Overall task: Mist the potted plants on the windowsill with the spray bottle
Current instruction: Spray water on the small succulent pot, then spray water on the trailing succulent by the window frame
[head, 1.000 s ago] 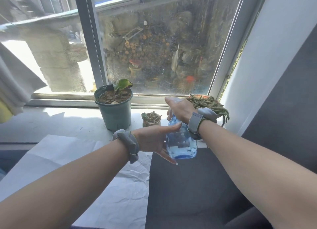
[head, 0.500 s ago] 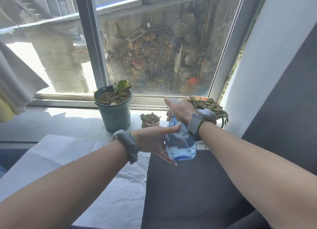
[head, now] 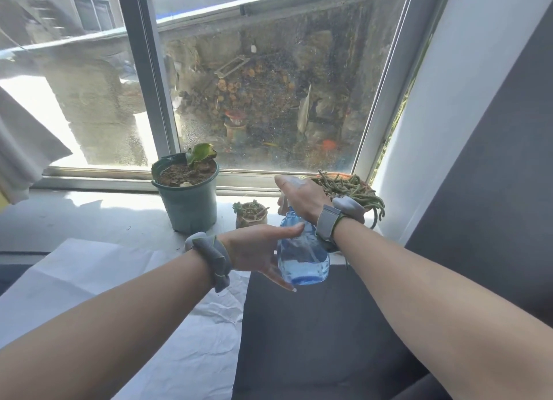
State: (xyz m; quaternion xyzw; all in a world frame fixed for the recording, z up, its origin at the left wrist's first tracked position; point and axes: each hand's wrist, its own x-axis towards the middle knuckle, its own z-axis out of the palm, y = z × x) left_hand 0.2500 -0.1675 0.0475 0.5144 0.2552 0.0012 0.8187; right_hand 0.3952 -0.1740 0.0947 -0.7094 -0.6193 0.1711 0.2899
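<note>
The right hand (head: 302, 200) is clenched over the top of the spray bottle (head: 302, 256), covering its head; the thumb points left toward the window. The bottle is clear blue plastic, held upright above the near edge of the windowsill (head: 89, 214), in front of the gap between the two right-hand plants. The left hand (head: 257, 250) grips nothing: its fingers are spread and extended, with the index fingertip touching the bottle's shoulder and the lower fingers passing beside its base.

Three potted plants stand on the windowsill. The green pot (head: 188, 202) holds soil and one curled leaf and is on the left. The small succulent pot (head: 250, 214) stands just left of the bottle. The trailing plant (head: 350, 187) sits at the right corner, partly hidden behind the right wrist. Both wrists carry grey bands. White paper (head: 89, 280) lies below the sill at the left
</note>
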